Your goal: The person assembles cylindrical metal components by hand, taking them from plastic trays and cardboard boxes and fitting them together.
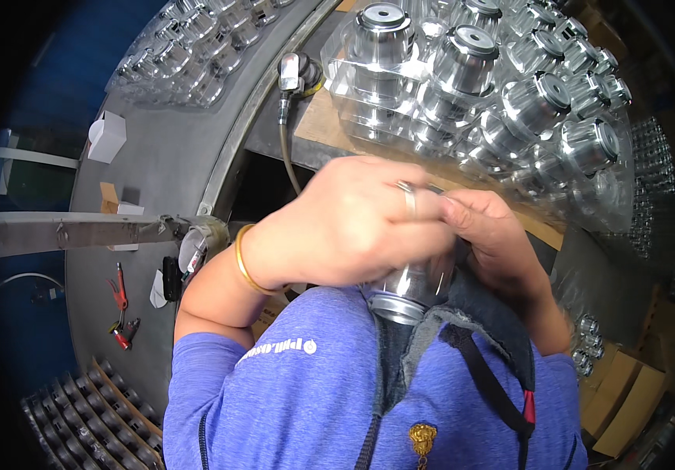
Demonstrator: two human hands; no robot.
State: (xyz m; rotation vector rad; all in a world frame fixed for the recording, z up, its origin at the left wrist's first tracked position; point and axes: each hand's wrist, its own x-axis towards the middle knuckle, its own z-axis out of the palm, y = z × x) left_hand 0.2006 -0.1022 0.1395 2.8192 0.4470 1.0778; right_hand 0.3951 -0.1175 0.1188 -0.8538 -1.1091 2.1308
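Note:
Close against my chest, a shiny metal cup-shaped part (409,296) is held tilted, its ridged rim pointing down toward me. My left hand (357,223), with a ring and a gold bangle, is closed over its upper end, fingers bent and slightly blurred. From the other side my right hand (492,231) wraps round it, thumb meeting the left fingers. The hands hide the part's upper end; whether something small is pinched there I cannot make out. A dark padded cloth (463,301) lies on my chest behind the part.
Ahead, clear plastic trays (353,110) hold many similar metal parts. An air tool (294,74) with a hose lies left of them. On the grey bench stand a white box (107,137) and red-handled pliers (120,294). A metal bar (79,233) crosses at left; cardboard boxes (627,399) sit lower right.

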